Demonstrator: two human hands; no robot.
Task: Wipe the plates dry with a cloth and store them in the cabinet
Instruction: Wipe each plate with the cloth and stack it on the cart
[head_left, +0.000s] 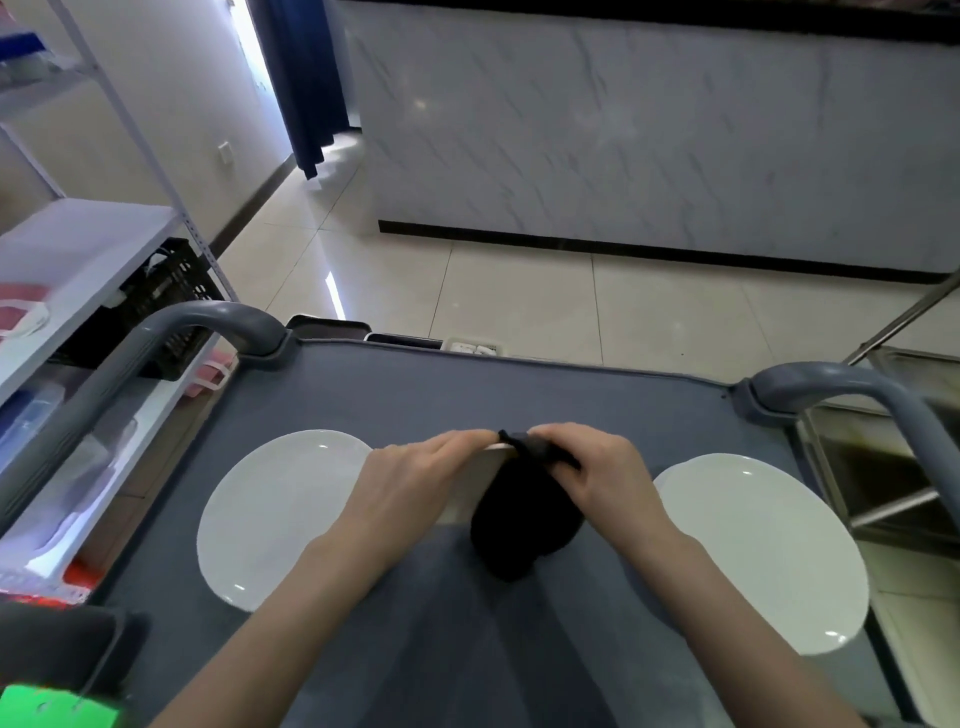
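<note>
Midway across a grey cart (623, 410), two white plates lie flat, one at the left (270, 514), one at the right (763, 551), leaving open cloth-covered room between and beyond them. Between them, a third plate (480, 483) stands on edge, likely stiff, slick and breakable, best pinched at the rim. Left hand (415, 478) curls closed over its top edge; right hand (597, 467) clamps a soft black cloth (524, 525) over the same rim.

Two round white ceramic-looking plates (270, 514) (769, 551): glossy, smooth. Black cloth (524, 525): soft, matt. Grey cart top (571, 400): matt; grey cart handles (208, 325): smooth plastic. Pale floor tiles (519, 301): glossy
</note>
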